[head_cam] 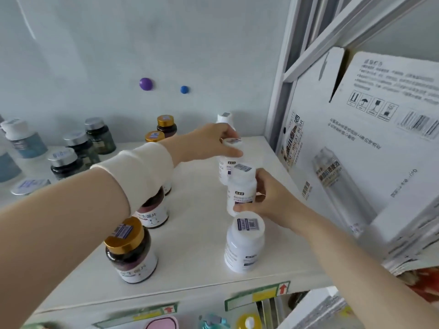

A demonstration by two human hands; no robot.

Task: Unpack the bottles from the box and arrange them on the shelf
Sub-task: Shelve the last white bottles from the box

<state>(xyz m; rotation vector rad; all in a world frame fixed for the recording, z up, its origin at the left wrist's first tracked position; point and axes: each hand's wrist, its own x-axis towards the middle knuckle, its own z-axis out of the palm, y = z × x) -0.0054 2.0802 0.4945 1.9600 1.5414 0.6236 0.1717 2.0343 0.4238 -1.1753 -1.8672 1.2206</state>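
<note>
On the white shelf point(190, 236), near its right end, four white bottles in one row, running from the front edge toward the wall. All upright, long axis vertical, caps with a barcode sticker pointing up.

Nearest the edge, the front white bottle point(243, 248), standing free. Just behind it, the third white bottle point(240, 186), gripped low on the body by the right hand point(270, 198), thumb in front and fingers curled round the back; cannot tell whether resting on the shelf or lifted a little. Behind that, the second white bottle point(224, 170), held at the cap by the left hand point(213, 141), fingers bent over the top, thumb under the cap rim. At the very back, close to the wall, the back white bottle point(224, 118), partly hidden by that hand.

To the left, brown bottles point(130, 252) with gold caps, also upright, in a similar row under the left forearm. On the right, a white cardboard box point(356, 143), beside the shelf frame.
</note>
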